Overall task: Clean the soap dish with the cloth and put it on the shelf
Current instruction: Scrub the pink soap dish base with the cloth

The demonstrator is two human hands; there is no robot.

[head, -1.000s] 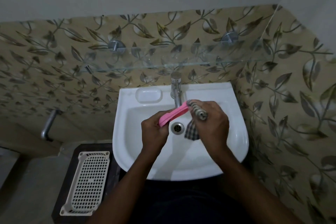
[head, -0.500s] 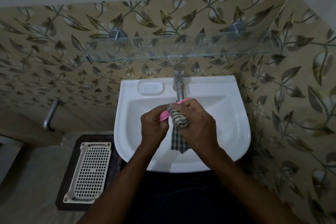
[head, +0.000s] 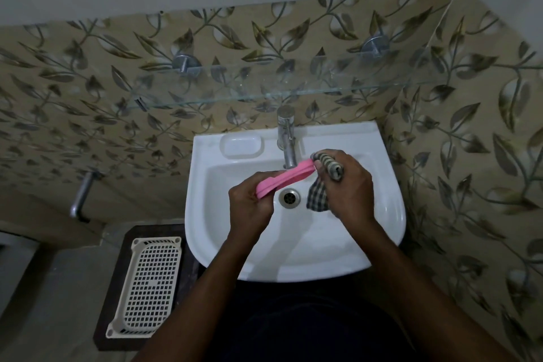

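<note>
Since half a second ago the right hand (head: 346,188) has drawn the checked cloth (head: 328,166) from the middle of the pink soap dish (head: 283,177) out to its far end, baring most of the dish's length. The left hand (head: 249,204) grips the dish's near end and holds it over the washbasin (head: 390,214). The right hand's fingers curl round the bunched cloth at the dish's tip, with a loose tail hanging below. The wiping looks under way rather than finished, and the move to the shelf is not yet begun.

Nearest, low on the left, a perforated plastic basket (head: 147,285) lies on a dark low stand (head: 113,288). Beyond the hands the tap (head: 286,138) stands just behind the dish. Farther up, the glass shelf (head: 264,91) runs along the tiled wall, so the tap is probably the one thing to lift past.
</note>
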